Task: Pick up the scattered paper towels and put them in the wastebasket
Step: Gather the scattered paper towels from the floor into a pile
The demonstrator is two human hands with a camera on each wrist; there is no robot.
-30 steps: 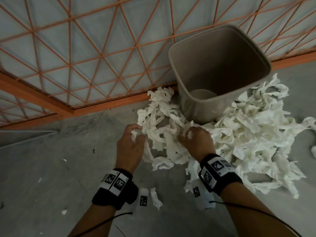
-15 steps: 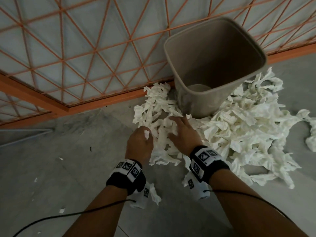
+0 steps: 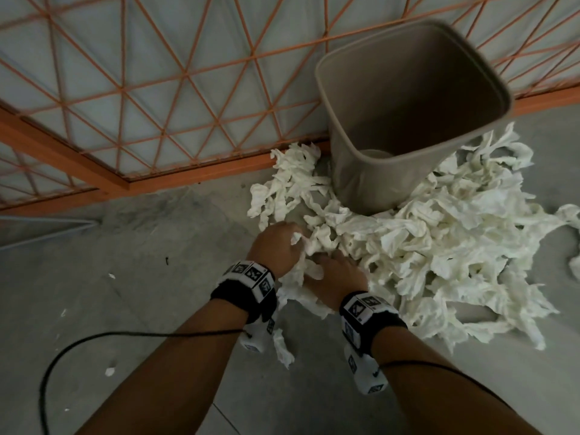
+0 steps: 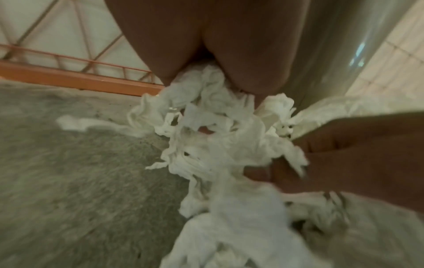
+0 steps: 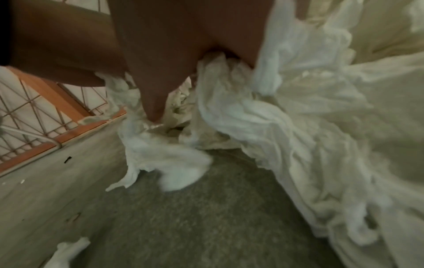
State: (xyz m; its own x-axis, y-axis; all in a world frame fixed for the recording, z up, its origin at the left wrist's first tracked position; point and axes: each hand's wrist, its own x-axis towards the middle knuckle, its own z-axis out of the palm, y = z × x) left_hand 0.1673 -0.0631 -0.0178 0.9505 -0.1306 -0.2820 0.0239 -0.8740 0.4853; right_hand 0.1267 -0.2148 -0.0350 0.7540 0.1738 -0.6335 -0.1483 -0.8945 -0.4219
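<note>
Grey concrete floor point(image 3: 131, 277) carries the paper towels point(image 3: 439, 246) around your wastebasket point(image 3: 370, 183); your left hand point(image 3: 277, 246) and right hand point(image 3: 340, 277) both clutch towels.

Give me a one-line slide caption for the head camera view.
Both hands, left hand and right hand, gather crumpled paper towels beside an upright wastebasket.

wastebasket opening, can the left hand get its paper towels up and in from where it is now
Probably yes. The left hand grips paper towels at the pile's near edge, and the wastebasket stands upright just beyond, its mouth open. Only the near wall must be cleared; trailing strips may snag.
</note>
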